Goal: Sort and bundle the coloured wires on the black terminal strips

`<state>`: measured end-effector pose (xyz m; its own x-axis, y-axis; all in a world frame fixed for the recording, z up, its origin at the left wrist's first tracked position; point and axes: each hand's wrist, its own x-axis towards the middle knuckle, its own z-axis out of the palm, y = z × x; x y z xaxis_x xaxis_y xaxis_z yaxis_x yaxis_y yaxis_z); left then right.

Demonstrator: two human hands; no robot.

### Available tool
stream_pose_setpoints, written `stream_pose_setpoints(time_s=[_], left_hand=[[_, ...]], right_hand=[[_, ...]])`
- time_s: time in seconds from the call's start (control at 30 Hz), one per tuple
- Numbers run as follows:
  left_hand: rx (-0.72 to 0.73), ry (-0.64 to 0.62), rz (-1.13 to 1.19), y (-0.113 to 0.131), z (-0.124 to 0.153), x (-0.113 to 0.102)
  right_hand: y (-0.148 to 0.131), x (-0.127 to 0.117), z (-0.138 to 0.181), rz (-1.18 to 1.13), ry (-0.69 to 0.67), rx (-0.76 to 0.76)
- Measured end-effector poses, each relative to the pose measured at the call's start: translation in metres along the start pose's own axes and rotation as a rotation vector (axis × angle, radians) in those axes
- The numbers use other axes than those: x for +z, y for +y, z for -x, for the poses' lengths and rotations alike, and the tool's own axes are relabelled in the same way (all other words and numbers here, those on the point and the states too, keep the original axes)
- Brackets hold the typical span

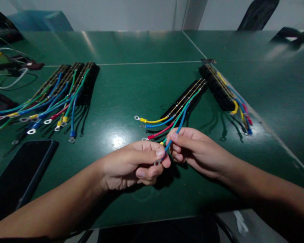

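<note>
A black terminal strip (181, 98) with brass-coloured bars lies in front of me, tilted to the right. From it run yellow, blue, red and green wires ending in ring terminals. My left hand (139, 165) pinches the blue wire (183, 118) close to its end, and a metal ring terminal (157, 163) shows by the fingers. Just to the right, my right hand (195, 148) pinches the same blue wire higher up. Beneath the hands the green wire (176, 121) passes, its yellow-sleeved end partly hidden by the left fingers.
Several similar wired strips (91, 81) lie side by side at the left. Another strip (216, 86) sits on the right. A dark phone (24, 172) rests at the near left, with a white cable (11, 82) behind it on the green table (126, 87).
</note>
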<state>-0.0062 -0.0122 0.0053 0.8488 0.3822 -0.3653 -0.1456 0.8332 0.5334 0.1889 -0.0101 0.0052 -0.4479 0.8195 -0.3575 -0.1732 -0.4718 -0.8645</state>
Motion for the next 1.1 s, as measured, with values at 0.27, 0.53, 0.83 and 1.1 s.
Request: stream_pose_setpoints(time_s=[0.27, 0.53, 0.83, 1.1], left_hand=[[-0.018, -0.009, 0.012, 0.0014, -0.0004, -0.0007], [0.023, 0.021, -0.109, 0.0013, -0.0032, -0.0006], [-0.016, 0.025, -0.070, 0.0019, -0.0031, 0.0000], [-0.035, 0.047, -0.065, 0.0007, -0.0040, -0.0019]], right_hand=[[0.0005, 0.0006, -0.0002, -0.010, -0.013, -0.004], [0.0000, 0.0003, -0.0002, 0.006, -0.022, 0.000], [0.0024, -0.0013, -0.0012, 0.023, -0.026, 0.012], [0.0015, -0.0012, -0.0006, 0.037, -0.049, -0.001]])
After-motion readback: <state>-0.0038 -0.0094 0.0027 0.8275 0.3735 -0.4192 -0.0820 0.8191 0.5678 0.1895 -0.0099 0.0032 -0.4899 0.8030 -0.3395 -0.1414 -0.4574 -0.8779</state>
